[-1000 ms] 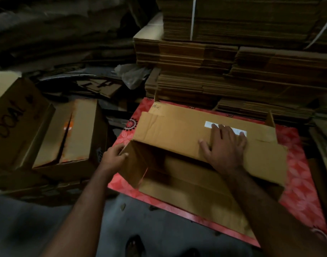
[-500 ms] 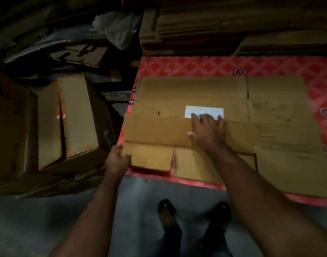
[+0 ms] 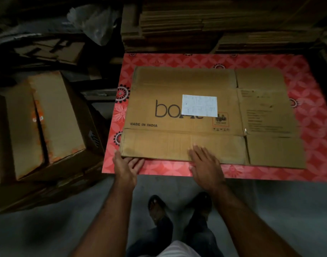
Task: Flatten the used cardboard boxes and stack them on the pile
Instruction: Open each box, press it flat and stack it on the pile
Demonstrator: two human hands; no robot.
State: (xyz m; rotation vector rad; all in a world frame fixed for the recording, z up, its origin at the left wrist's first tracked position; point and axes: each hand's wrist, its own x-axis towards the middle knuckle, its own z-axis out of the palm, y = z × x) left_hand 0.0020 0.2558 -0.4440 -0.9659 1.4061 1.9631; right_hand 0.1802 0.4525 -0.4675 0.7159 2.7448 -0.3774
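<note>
Boxes [image 3: 53,123], not yet flattened, sit far left. Left hand [image 3: 126,164], grip spread, touches the near left corner of the flattened box [image 3: 177,112], which lies flat on the red patterned counter [image 3: 307,75]. Right hand [image 3: 205,164], grip spread too, fingers straight, presses its near flap.

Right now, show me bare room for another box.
Grey floor left of the feet, by the closed boxes, is bare. A red mat strip shows between the flattened box and cardboard stacks. Crowded: left hand, right hand at its near edge.
</note>
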